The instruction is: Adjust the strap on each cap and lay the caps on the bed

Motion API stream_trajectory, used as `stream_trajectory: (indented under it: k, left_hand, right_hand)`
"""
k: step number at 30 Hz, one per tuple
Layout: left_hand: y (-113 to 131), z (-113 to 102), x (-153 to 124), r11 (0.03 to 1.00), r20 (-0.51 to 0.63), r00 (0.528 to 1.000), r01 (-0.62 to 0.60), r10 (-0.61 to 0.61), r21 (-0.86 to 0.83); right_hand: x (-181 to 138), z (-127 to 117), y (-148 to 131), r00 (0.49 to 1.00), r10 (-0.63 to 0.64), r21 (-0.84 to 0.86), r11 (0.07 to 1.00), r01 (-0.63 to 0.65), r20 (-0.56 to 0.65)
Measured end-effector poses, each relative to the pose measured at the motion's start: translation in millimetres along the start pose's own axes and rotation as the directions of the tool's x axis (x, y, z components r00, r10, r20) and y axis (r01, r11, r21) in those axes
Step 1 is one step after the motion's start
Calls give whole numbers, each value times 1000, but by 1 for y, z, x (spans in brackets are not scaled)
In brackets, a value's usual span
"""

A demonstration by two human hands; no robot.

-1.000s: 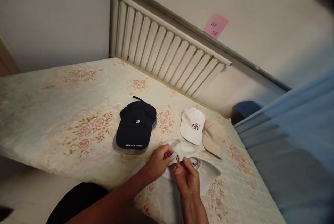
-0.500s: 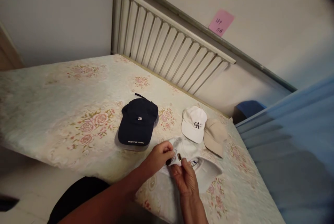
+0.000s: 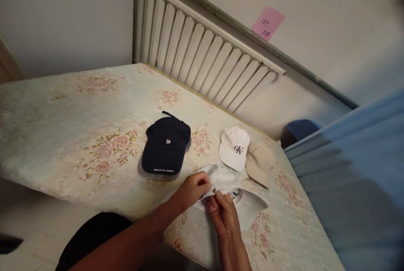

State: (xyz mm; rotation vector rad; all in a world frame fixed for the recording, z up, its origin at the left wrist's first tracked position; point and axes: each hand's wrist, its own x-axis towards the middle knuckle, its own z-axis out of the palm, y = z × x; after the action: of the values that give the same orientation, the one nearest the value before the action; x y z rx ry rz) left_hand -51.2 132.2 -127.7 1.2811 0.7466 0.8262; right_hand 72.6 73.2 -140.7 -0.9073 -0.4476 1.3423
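Note:
A white cap lies upside down near the front edge of a floral mattress. My left hand pinches the back strap of this cap, fingers closed on it. My right hand pinches the same strap from the other side, fingertips meeting the left hand's. The strap's buckle is mostly hidden between my fingers. Beyond my hands lie a navy cap, a white cap with a dark logo and a beige cap partly under it.
A white slatted headboard or radiator runs along the far side of the mattress. A pink note sticks to the wall. Blue fabric hangs at the right, with a blue object behind the mattress corner.
My fingers have closed in over the strap buckle, which showed between them earlier and is now mostly covered. The caps on the mattress have not moved.

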Motion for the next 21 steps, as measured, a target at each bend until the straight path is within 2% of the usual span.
stream_trajectory:
  k: [4,8,12,16,21]
  left_hand:
    - [-2,0,1,992,4,1000,-16,16,126]
    - [-5,2,2,977,-13,1000,-24,27,211]
    - [-4,2,2,974,-22,1000,-2,7,225]
    - [-4,1,2,976,-52,999,5,6,219]
    - [-3,-2,3,953,7,999,-37,36,299]
  right_hand:
    - [0,-4,2,999,-27,-54,998,30,41]
    - [-1,-5,6,999,-24,-16,1000,25,28]
    - [0,-3,7,999,-28,-12,1000,28,32]
    - [0,0,6,999,-25,-88,996,28,30]
    - [0,-3,7,1000,-21,-146,989,22,13]
